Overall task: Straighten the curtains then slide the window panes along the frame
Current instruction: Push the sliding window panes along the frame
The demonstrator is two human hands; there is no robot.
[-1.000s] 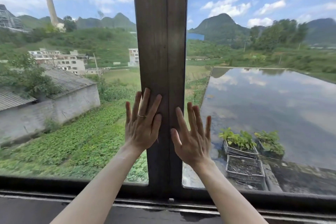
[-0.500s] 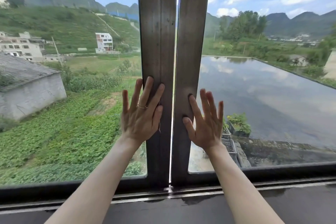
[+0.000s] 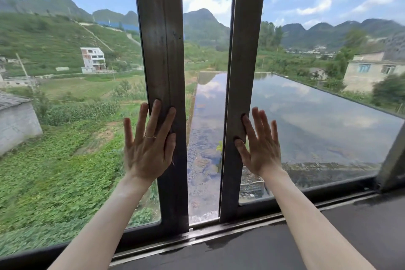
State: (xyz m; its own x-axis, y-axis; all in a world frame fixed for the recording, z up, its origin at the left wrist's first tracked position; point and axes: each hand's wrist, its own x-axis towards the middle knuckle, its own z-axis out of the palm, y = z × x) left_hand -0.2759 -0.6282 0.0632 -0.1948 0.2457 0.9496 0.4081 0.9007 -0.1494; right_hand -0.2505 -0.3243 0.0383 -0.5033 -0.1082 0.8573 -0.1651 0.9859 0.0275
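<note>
Two sliding window panes with dark upright stiles stand apart, with an open gap between them. My left hand [image 3: 149, 144], wearing a ring, lies flat with fingers spread on the left pane's stile [image 3: 162, 50] and partly on its glass. My right hand [image 3: 259, 144] presses flat on the right pane's stile [image 3: 245, 50], its thumb and forefinger on the stile, the other fingers on the glass. Neither hand grips anything. The bottom track [image 3: 197, 234] runs under both panes. No curtain is in view.
A dark window sill [image 3: 350, 226] lies below the track. A slanted frame post [image 3: 392, 160] stands at the far right end. Outside are fields, a flooded flat roof and houses.
The two stiles, overlapped a second ago, have slid apart: the left pane to the left, the right pane to the right. The gap has widened from a slit. Both hands moved with their panes.
</note>
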